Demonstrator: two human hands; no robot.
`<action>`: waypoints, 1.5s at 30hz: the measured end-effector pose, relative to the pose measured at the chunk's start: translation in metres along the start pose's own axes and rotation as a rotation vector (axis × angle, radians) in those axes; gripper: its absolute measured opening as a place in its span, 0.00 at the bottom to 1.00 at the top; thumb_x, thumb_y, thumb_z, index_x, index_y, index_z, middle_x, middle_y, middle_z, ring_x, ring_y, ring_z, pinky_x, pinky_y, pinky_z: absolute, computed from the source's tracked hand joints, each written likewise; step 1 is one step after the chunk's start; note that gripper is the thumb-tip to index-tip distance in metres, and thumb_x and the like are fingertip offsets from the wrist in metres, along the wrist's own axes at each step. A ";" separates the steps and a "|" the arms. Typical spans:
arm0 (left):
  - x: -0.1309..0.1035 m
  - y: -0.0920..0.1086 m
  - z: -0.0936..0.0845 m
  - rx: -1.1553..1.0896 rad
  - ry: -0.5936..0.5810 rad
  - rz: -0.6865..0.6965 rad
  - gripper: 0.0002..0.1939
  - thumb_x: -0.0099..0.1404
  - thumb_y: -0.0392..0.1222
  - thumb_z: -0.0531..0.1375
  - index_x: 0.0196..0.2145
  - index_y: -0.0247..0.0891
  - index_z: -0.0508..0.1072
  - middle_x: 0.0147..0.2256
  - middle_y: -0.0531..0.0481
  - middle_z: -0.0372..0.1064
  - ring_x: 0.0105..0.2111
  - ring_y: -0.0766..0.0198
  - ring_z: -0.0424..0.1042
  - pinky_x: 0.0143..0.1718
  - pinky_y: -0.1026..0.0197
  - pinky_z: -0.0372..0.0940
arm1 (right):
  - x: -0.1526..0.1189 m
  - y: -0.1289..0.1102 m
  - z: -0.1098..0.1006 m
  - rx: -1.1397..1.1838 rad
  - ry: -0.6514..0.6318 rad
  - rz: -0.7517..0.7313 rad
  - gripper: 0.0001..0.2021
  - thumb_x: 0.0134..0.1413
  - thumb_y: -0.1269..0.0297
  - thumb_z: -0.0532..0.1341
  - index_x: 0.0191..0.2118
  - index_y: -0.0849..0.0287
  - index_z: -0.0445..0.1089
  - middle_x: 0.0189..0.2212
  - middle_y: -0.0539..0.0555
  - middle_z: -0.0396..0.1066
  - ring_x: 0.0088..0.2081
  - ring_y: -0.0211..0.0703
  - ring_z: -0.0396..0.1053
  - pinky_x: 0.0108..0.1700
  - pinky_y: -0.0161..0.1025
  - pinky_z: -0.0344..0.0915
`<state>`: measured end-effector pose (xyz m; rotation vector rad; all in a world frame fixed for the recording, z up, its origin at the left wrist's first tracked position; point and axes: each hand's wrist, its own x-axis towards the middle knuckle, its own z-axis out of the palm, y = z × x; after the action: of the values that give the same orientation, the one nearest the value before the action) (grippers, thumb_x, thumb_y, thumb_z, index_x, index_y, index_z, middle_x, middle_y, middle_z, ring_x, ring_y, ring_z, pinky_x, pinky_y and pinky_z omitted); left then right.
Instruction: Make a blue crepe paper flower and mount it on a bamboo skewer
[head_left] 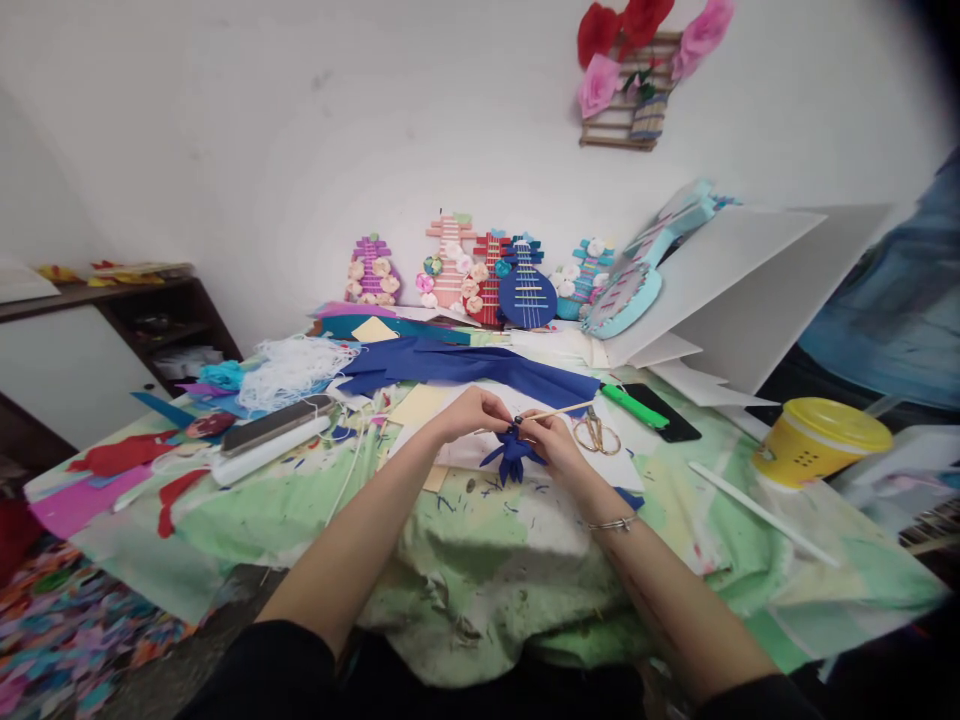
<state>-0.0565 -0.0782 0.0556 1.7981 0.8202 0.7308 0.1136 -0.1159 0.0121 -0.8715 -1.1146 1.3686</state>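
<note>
My left hand [474,412] is closed, thumb and fingertips pinching the top of a dark blue paper flower [512,462]. The flower hangs with its pointed petals downward, above a white sheet [465,450] on the table. From the other side my right hand [553,442] is closed on the same flower, fingertips almost meeting those of the left. A thin pale wooden stick [564,410] passes by the right fingertips and points to the right; how it is gripped is partly hidden. Gold-handled scissors [598,434] lie just right of my right hand.
Dark blue paper [465,368] lies behind my hands. A green cutter [634,406] rests by a black phone-like slab [667,412]. White yarn [292,372] is heaped at left, a yellow tub [821,440] stands at right. Decorated paper instruments [528,290] lean against the wall.
</note>
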 end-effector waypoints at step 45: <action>-0.004 -0.035 0.015 -0.554 0.172 -0.088 0.17 0.42 0.39 0.71 0.32 0.30 0.76 0.29 0.45 0.74 0.29 0.65 0.71 0.35 0.62 0.62 | 0.011 0.014 -0.006 0.208 0.060 -0.134 0.10 0.31 0.68 0.71 0.25 0.59 0.72 0.23 0.50 0.72 0.28 0.38 0.70 0.34 0.36 0.65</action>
<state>-0.0542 -0.0798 0.0177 1.2103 0.7145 0.9550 0.1141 -0.1032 -0.0024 -0.6705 -0.9486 1.3124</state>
